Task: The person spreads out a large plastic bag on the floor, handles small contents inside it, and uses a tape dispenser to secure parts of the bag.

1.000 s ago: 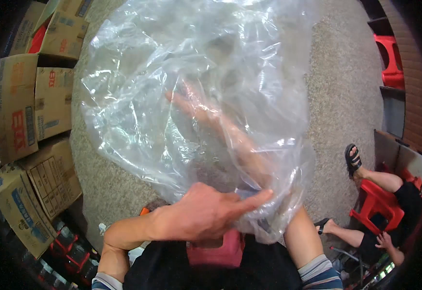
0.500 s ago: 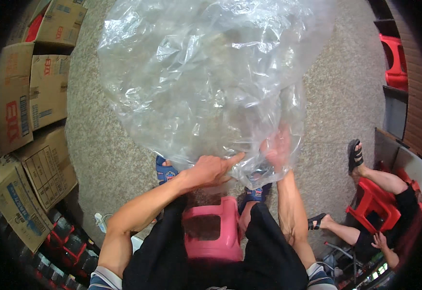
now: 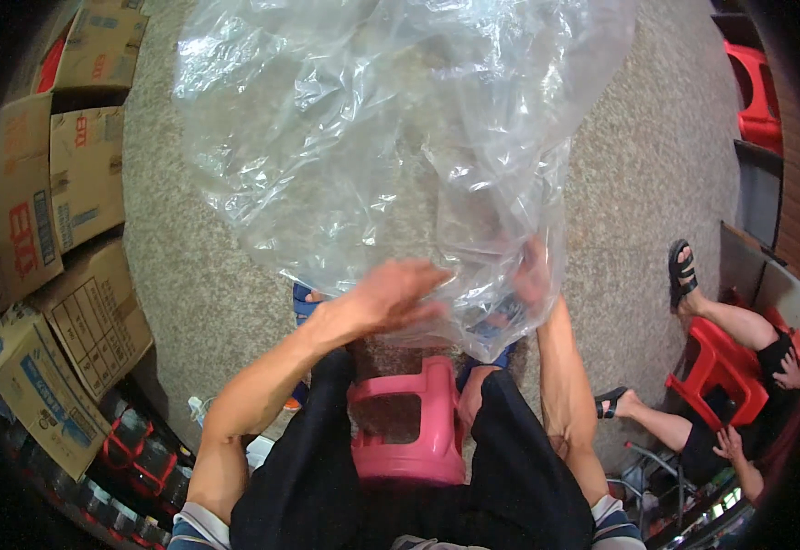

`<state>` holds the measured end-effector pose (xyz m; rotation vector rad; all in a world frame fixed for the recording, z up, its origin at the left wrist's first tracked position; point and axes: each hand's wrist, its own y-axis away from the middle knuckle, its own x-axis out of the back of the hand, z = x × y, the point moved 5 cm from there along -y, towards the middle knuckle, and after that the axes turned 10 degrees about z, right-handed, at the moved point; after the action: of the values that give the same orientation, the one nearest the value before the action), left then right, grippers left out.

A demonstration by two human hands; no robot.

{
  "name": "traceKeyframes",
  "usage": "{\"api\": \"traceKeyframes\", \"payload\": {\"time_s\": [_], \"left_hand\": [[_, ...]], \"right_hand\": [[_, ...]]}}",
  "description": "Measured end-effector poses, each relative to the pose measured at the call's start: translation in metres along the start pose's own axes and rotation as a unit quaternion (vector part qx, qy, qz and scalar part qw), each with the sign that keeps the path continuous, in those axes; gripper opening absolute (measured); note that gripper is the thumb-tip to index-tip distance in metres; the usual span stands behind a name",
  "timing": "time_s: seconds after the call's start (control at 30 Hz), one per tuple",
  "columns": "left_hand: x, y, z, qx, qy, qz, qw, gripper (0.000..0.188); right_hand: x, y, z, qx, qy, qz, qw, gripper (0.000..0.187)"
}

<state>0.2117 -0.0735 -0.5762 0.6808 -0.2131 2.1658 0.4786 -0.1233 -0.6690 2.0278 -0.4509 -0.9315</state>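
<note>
A large clear plastic bag or sheet (image 3: pixel 327 165) lies crumpled over the floor in front of me, its near end gathered between my hands. My left hand (image 3: pixel 400 293) is at the near edge of the plastic, slightly smeared by motion, with fingers stretched out and apart. Behind a layer of the film shows my right hand (image 3: pixel 534 275), seemingly within the fold at the near right corner. Film and blur hide how its fingers are set.
Between my legs stands a pink plastic stool (image 3: pixel 409 454). Cardboard boxes (image 3: pixel 88 174) are stacked along the left. Another person's leg (image 3: pixel 734 321) and hands show at the right by a red stool (image 3: pixel 716 371). A further red stool (image 3: pixel 756 96) sits at far right.
My left hand has shifted slightly up, and its pointing finger no longer stands out alone. The plastic's near part has been rearranged a little. The other person's second hand has come into view.
</note>
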Motion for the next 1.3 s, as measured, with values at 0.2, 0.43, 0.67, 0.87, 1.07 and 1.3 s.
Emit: {"api": "traceKeyframes", "payload": {"time_s": [0.2, 0.43, 0.67, 0.87, 1.07, 1.3], "left_hand": [[0.051, -0.047, -0.021, 0.054, -0.231, 0.156, 0.959, 0.067], [0.03, -0.016, -0.057, 0.16, -0.313, 0.029, 0.936, 0.084], [0.037, -0.035, -0.042, 0.046, -0.237, 0.05, 0.969, 0.049], [0.052, -0.072, -0.057, 0.049, -0.226, 0.134, 0.964, 0.056], [0.034, -0.06, -0.041, -0.006, -0.246, 0.099, 0.964, 0.061], [-0.002, -0.015, -0.036, -0.02, -0.307, -0.022, 0.951, 0.07]], "right_hand": [[-0.017, 0.012, -0.014, 0.109, 0.082, 0.039, 0.99, 0.054], [0.103, -0.03, -0.053, 0.164, -0.048, 0.13, 0.977, 0.032], [0.084, -0.024, -0.038, 0.165, -0.006, 0.208, 0.964, 0.028], [0.048, 0.0, -0.047, 0.18, -0.004, 0.133, 0.975, 0.035], [0.119, 0.052, -0.084, 0.232, -0.05, 0.222, 0.946, 0.042], [-0.103, 0.141, -0.087, 0.525, 0.393, 0.184, 0.732, 0.034]]}}
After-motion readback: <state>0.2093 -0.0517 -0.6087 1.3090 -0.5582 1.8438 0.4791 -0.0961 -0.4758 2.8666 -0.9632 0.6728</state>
